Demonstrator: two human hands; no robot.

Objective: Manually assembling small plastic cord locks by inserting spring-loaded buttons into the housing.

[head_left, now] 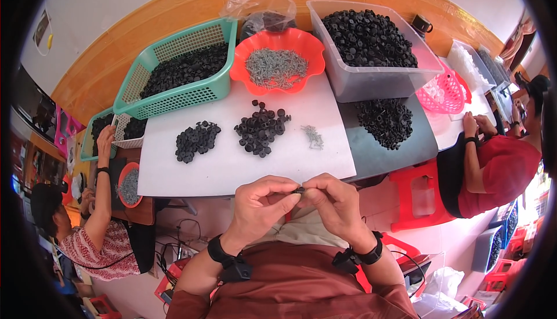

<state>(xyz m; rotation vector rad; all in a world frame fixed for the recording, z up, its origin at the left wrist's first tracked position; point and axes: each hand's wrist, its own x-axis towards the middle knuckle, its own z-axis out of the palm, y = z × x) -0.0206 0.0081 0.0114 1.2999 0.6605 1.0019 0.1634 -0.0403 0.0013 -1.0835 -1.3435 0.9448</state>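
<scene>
My left hand (262, 207) and my right hand (333, 204) meet just off the near edge of the white table board (232, 178). Between their pinched fingertips is a small black part (298, 190), mostly covered by the fingers. Beyond the hands lie two loose piles of small black round parts, a left pile (197, 141) and a middle pile (259, 130). To the right of these is a little heap of thin silvery screws or pins (312, 137).
At the back stand a green basket (188, 99) of black parts, a red scalloped bowl (238, 75) of metal pieces and a clear bin (371, 87). More black parts (386, 123) lie on the dark board. One person (110, 243) sits left, another (502, 168) right.
</scene>
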